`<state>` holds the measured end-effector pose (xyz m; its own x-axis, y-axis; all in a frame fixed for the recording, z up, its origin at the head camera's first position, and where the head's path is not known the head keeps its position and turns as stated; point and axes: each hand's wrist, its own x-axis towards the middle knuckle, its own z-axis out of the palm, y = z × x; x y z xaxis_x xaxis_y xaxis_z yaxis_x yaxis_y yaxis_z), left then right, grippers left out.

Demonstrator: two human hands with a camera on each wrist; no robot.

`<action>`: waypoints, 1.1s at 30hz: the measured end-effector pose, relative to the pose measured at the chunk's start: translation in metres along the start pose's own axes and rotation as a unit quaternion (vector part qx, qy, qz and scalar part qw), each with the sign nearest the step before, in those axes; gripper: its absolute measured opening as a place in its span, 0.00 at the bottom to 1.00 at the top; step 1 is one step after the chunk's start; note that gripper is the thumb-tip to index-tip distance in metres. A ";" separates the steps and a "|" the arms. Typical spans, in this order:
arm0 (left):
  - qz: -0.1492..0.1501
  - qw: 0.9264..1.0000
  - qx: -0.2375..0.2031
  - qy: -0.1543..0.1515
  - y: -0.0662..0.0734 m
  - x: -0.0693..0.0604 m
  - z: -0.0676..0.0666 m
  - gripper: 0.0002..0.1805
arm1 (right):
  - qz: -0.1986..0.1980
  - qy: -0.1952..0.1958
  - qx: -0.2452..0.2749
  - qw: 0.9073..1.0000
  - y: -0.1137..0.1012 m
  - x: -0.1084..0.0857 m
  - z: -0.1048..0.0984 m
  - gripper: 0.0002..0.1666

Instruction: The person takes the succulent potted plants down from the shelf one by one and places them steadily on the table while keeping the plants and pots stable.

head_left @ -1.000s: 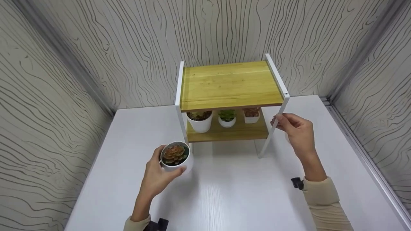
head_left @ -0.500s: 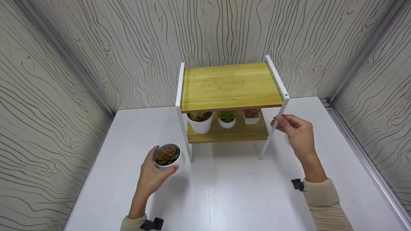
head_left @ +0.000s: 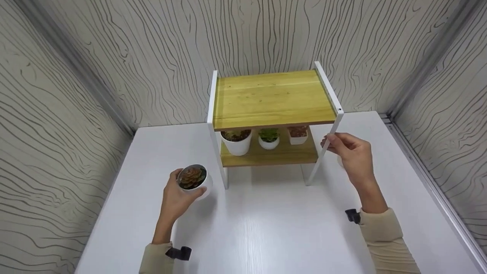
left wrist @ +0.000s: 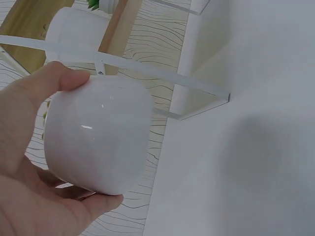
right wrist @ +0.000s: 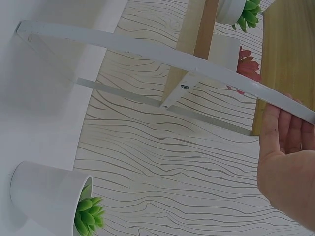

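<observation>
My left hand holds a round white pot with a reddish-brown succulent, the thumb on one side and the fingers on the other. In the left wrist view the glossy pot is off the table, its shadow falling on the white surface. At the right, my right hand pinches the front right leg of a two-tier shelf with wooden boards and a white frame. The right wrist view shows the fingers around that white bar.
On the lower board stand a larger white potted plant, a small green succulent and a reddish one in a squarish pot. Another white pot with a green succulent stands on the table, right of the shelf. Patterned walls enclose the white table.
My left hand has carried the potted succulent to the left, away from the shelf's front left leg. The right hand keeps its grip on the shelf leg.
</observation>
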<state>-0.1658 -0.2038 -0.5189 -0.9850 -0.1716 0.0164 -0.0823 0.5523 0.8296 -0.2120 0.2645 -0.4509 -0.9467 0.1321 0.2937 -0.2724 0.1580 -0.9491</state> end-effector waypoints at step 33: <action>-0.009 0.999 0.001 0.041 -0.024 0.067 0.026 0.59 | -0.002 0.007 0.025 1.000 0.001 0.000 0.000 0.19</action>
<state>-0.2332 -0.2074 -0.5527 -0.9674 -0.2487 0.0475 -0.1006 0.5496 0.8294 -0.2123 0.2643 -0.4520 -0.9434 0.1452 0.2981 -0.2841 0.1097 -0.9525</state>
